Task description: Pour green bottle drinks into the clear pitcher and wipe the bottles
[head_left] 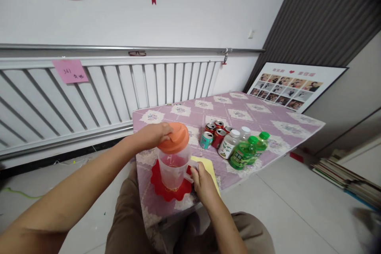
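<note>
A clear plastic pitcher (172, 170) stands upright over a red scalloped mat (171, 194) near the table's front left corner. My left hand (159, 131) grips the left edge of its orange lid (177, 139). The lid sits at the pitcher's mouth; I cannot tell if it is fully seated. My right hand (203, 180) is closed around the pitcher's handle (189, 172). Under that handle lies a yellow sheet or pad (208, 164), partly hidden by the right hand.
Right of the pitcher stand several drink cans (219, 137), white-capped bottles (228, 144) and green bottles (242, 154). A patterned cloth covers the table (238, 105). Behind it runs a white radiator (175, 83) with a pink note (70, 71). A photo board (285, 85) leans at the far right.
</note>
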`<action>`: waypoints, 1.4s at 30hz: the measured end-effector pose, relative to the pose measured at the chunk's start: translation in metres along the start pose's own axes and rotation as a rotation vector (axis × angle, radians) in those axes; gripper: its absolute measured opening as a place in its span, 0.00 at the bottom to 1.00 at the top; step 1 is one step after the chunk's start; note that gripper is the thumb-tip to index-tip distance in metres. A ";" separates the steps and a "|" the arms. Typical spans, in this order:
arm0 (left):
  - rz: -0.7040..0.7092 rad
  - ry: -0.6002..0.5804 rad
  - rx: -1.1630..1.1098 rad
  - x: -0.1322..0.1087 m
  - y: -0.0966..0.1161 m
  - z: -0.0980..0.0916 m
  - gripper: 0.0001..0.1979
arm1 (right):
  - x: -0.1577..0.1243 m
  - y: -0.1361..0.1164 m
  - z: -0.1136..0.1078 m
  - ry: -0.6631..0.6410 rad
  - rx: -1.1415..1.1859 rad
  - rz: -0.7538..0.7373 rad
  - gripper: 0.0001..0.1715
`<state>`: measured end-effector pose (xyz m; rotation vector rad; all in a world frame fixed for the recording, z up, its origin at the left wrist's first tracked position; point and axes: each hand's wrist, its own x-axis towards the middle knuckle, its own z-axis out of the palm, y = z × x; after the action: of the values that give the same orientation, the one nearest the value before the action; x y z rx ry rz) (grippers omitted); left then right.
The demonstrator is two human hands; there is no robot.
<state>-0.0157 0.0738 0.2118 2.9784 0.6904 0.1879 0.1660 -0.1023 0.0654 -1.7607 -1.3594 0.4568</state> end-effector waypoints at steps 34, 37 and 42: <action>-0.447 0.708 -2.176 0.013 -0.071 0.116 0.09 | 0.003 0.006 0.003 0.015 0.017 0.021 0.17; -0.582 0.773 -2.189 0.007 -0.083 0.148 0.08 | 0.004 0.008 0.004 0.004 0.017 0.018 0.18; -0.827 0.807 -2.206 -0.001 -0.092 0.206 0.08 | 0.003 0.008 0.004 0.027 -0.013 0.024 0.18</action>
<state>-0.0282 0.1459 -0.0012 0.4068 0.7312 1.0699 0.1690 -0.0985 0.0576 -1.7891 -1.3258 0.4369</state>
